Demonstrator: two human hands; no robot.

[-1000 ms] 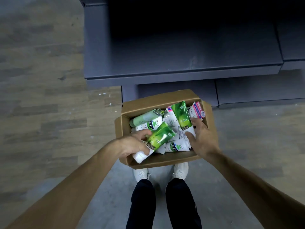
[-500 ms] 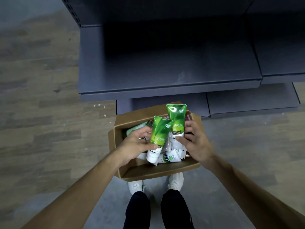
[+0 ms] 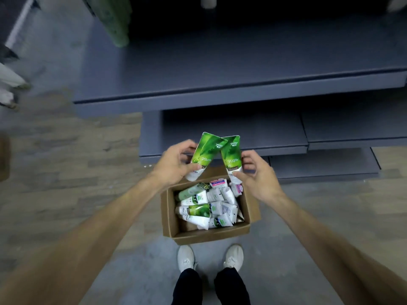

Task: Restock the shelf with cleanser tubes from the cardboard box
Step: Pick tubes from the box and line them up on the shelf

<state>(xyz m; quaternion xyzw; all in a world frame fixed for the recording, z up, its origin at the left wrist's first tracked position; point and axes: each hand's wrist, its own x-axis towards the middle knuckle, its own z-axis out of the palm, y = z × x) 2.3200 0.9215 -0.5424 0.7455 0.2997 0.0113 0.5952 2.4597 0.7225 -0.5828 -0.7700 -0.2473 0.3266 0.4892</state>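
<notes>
My left hand [image 3: 176, 161] grips a green cleanser tube [image 3: 206, 150], cap end down, above the far edge of the cardboard box [image 3: 169, 214]. My right hand [image 3: 255, 172] grips a second green cleanser tube [image 3: 231, 154] right beside it; the two tubes' flat tops touch. The box stands on the floor in front of my feet and holds several white, green and pink tubes [image 3: 204, 203]. Beyond it stretches the dark grey shelf [image 3: 220, 69], its near board bare.
Lower grey shelf boards [image 3: 231, 133] step out under the main one. A blurred green product [image 3: 114, 20] stands at the shelf's far left, and pale items [image 3: 8, 80] lie at the left edge. My white shoes [image 3: 187, 257] are just behind the box.
Both hands have lifted their green tubes up out of the box toward the shelf. The view has tilted up, showing more of the shelf.
</notes>
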